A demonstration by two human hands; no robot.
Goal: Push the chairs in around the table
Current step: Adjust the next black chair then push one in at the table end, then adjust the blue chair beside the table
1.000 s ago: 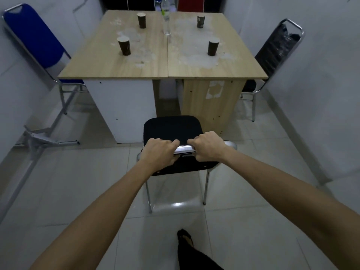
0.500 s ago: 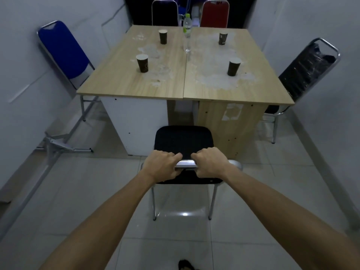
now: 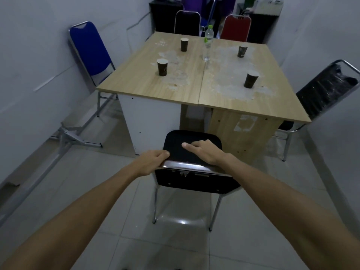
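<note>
A black chair (image 3: 191, 182) with a chrome frame stands in front of me, its seat close to the near end of the wooden table (image 3: 196, 88). My left hand (image 3: 151, 161) grips the left part of the chair's top rail. My right hand (image 3: 204, 151) hovers over the seat just beyond the rail, fingers spread, holding nothing. A blue chair (image 3: 90, 53) stands at the table's left side. Another black chair (image 3: 323, 96) stands at the right side. A dark chair (image 3: 187, 23) and a red chair (image 3: 235, 29) stand at the far end.
Several dark paper cups, the nearest at the left (image 3: 162, 67), and a water bottle (image 3: 208, 44) stand on the table. A folded metal stand (image 3: 72, 136) lies on the floor along the left wall. White walls close in on both sides.
My right hand has let go of the chair's top rail and opened over the seat. The view has lifted, showing more of the room's far end.
</note>
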